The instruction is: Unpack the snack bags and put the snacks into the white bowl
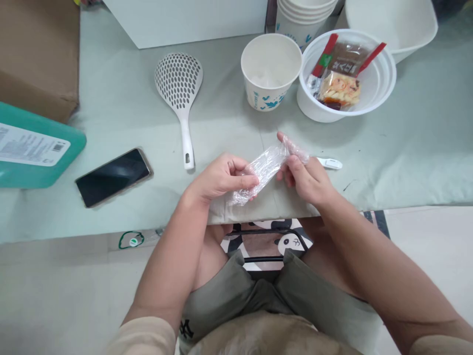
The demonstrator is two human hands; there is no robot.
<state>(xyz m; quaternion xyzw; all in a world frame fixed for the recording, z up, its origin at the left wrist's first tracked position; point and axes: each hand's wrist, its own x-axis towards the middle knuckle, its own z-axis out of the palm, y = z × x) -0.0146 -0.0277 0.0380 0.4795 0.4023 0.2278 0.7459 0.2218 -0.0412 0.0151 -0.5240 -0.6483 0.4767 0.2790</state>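
Between my hands, over the table's near edge, is a crumpled strip of clear plastic film [266, 165]. My left hand [225, 177] pinches its lower left part between thumb and fingers. My right hand [305, 175] grips the upper right end, with film stretched over its extended index finger. Just beyond the right hand, a small white plastic piece [330, 163] lies on the table, partly hidden by that hand. A paper cup [268, 98] with a blue leaf print stands behind the film. Something whitish lies inside the cup.
A white slotted skimmer [179, 84] and a black phone [114, 177] lie left on the table [417, 148]. A white bowl [321, 108] holds wrapped snacks [342, 88]. Stacked cups [305, 19], a white tub [395, 24], a white box [192, 19], a cardboard box [37, 54] and a green container [40, 170] stand around.
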